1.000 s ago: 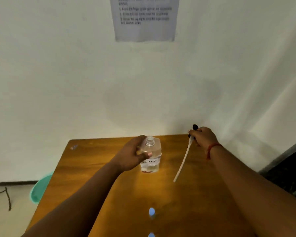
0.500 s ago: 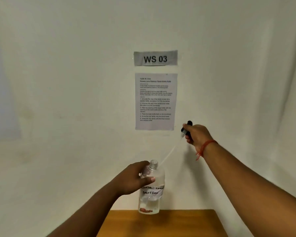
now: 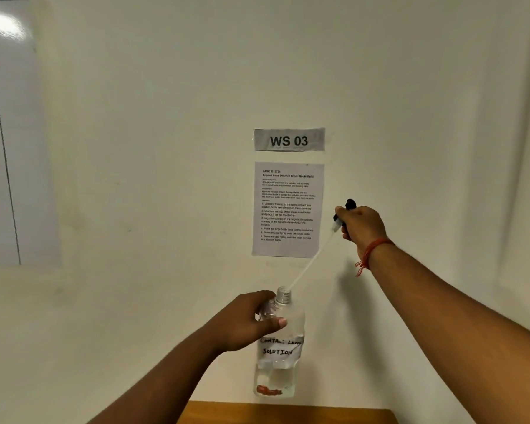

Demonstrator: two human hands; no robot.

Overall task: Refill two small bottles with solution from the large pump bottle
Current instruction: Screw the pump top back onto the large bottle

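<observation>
Hands of a person reach forward in front of a pale wall. Left hand (image 3: pixel 245 321) wraps around the shoulder of a clear large bottle (image 3: pixel 277 347), fingers curled behind it and thumb across the front, holding it upright just above the far edge of a wooden table (image 3: pixel 288 413). A white label on the bottle reads "CONTACT LENS SOLUTION" in handwriting, and a little clear liquid sits at its bottom. The bottle's threaded neck is uncapped. Right hand (image 3: pixel 361 224), up and to the right of the bottle, is clenched around a black pump head (image 3: pixel 346 209), a red thread tied at its wrist. A thin white dip tube (image 3: pixel 311 260) slants from the pump head down to the bottle's mouth, its tip at the opening. Above the bottle, taped to the wall, hang a printed instruction sheet (image 3: pixel 288 209) and a sign (image 3: pixel 289 139) reading "WS 03"
</observation>
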